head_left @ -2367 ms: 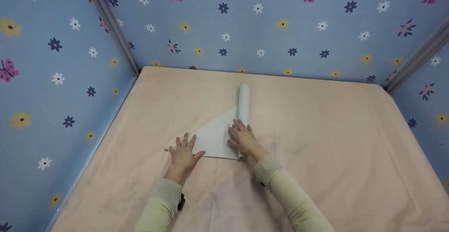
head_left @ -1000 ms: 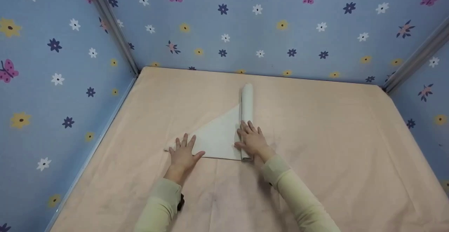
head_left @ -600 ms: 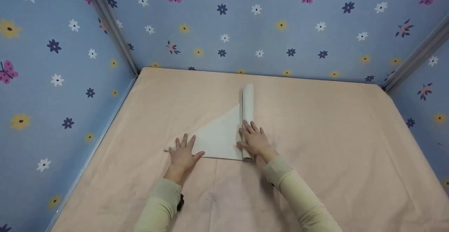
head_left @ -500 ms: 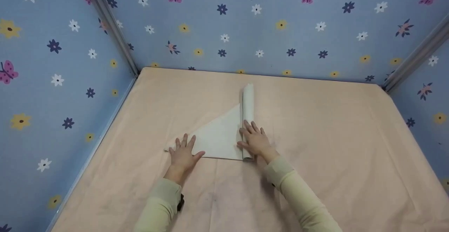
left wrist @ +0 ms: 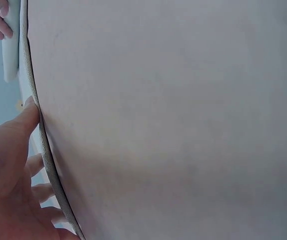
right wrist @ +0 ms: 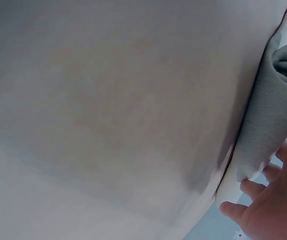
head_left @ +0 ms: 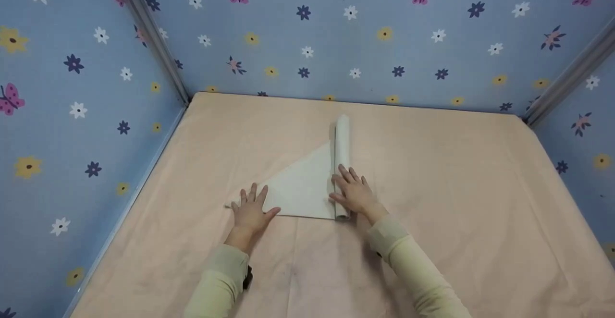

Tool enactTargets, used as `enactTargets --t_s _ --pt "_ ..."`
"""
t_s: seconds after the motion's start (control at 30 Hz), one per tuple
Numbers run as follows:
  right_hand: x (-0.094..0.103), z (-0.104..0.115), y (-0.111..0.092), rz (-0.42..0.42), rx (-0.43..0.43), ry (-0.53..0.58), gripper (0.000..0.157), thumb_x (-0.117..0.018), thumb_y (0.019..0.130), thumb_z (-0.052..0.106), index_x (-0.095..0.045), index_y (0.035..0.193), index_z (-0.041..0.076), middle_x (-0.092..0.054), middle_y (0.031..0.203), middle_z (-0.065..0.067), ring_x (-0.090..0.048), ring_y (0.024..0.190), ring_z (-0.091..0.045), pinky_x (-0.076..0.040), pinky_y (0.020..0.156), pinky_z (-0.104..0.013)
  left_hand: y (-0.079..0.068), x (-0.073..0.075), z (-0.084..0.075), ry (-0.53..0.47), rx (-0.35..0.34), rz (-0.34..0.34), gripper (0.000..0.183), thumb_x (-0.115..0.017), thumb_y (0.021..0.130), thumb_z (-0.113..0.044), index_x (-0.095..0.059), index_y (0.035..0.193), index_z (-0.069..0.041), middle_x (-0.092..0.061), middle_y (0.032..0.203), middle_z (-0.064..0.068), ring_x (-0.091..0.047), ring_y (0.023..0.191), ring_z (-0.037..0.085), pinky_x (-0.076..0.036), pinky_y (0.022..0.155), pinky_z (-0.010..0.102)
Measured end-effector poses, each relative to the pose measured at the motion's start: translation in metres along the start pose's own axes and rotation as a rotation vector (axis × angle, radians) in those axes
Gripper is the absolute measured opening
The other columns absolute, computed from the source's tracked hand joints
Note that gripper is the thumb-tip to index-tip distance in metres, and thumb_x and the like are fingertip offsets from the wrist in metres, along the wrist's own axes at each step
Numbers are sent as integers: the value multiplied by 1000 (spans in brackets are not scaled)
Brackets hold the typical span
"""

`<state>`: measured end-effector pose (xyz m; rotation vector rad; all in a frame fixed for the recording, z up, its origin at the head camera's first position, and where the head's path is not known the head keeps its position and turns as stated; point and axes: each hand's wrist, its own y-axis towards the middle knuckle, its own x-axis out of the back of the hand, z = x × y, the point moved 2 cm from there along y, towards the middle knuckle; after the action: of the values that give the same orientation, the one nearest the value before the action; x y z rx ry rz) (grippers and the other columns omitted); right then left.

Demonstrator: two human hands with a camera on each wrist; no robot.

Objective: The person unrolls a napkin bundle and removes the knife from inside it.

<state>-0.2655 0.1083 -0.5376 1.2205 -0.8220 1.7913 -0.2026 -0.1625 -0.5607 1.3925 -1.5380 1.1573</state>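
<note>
Fingers (head_left: pixel 253 195) of my left hand (head_left: pixel 251 216): spread wide, resting on the off-white cloth (head_left: pixel 300 188), no grip. My right hand (head_left: pixel 356 197): fingers extended, slightly apart, laid across the roll (head_left: pixel 342 140) at the cloth's right side, thumb toward the flat part; touching, not clasped round it.

Nearest: pale yellow-green sleeves (head_left: pixel 214 284); black item (head_left: pixel 248 277) by my left wrist, too small to identify. Next, the cloth's near edge, running from my left thumb to the roll's near end, which shows a hollow. Cloth is mid-table on the peach tablecloth (head_left: pixel 456 178): flat wedge between my hands, narrow tip poking out left of my left hand. Roll continues past my right fingertips toward the tablecloth's back edge.

Far: blue wall panel (head_left: pixel 355 44), flower and butterfly print, grey posts (head_left: pixel 156 39) at both corners.
</note>
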Motion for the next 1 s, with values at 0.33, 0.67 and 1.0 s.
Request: enactTargets --t_s 0.33,0.67,1.0 --pt "2 -7 -4 -28 12 41 59 -50 88 41 -36 136 9 -15 146 -11 -13 132 -33 -15 99 -59 2 2 -1 5 0 0 76 -47 84 -55 -23 141 -11 -12 145 20 -6 128 46 -10 92 68" --pt "5 -15 -8 -14 -18 83 56 -50 89 39 -36 137 12 -16 146 -11 -13 132 -33 -12 98 -60 1 2 -1 -30 -10 1 75 -48 84 -54 -23 142 -12 -11 145 19 -5 128 46 -8 92 68" --pt "7 -24 -12 23 -50 75 59 -48 89 43 -33 138 15 -16 146 -11 -13 132 -31 -13 99 -58 1 2 -1 -18 -13 2 75 -48 84 -54 -24 141 -11 -12 145 20 -6 128 47 -9 92 68"
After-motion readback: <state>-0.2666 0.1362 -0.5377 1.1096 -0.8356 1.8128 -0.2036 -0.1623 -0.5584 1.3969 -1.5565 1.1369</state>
